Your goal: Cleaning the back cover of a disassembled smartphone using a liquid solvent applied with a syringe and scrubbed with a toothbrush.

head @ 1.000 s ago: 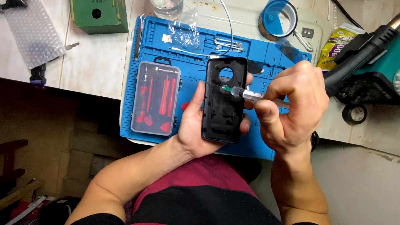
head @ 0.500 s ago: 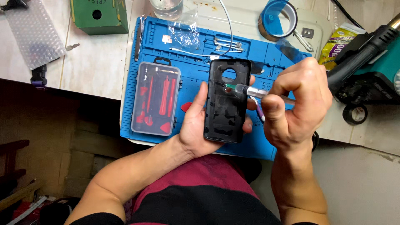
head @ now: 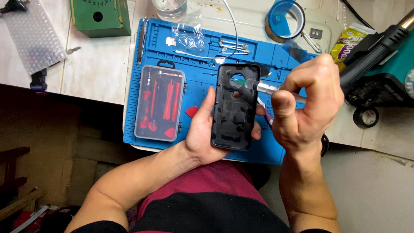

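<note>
- The left hand point(head: 207, 138) cradles a black phone back cover point(head: 235, 105) from beneath, thumb up its left edge and fingertips wrapped round the right edge, so it is clamped firmly on the cover.
- The cover sits upright over the lower middle of the blue work mat point(head: 194, 56), inner face up, with its round camera opening near the top.
- The right hand point(head: 308, 99) is closed tight on a slim applicator with a metal barrel point(head: 267, 89); its green tip rests at the rim of the camera opening.
- Step in hand, as I judge it: working something in or off around that opening with the fine tip.
- The next move calls for a steady cover and light pressure that follows the rim without slipping onto the inner face.
- Left of the cover lies a clear case of red pry tools point(head: 159, 103), with a red pick point(head: 192, 111) between them.
- Above the mat's upper right corner stands a roll of blue tape point(head: 284, 17); right of the mat lies a black hot-air wand point(head: 375, 47).
</note>
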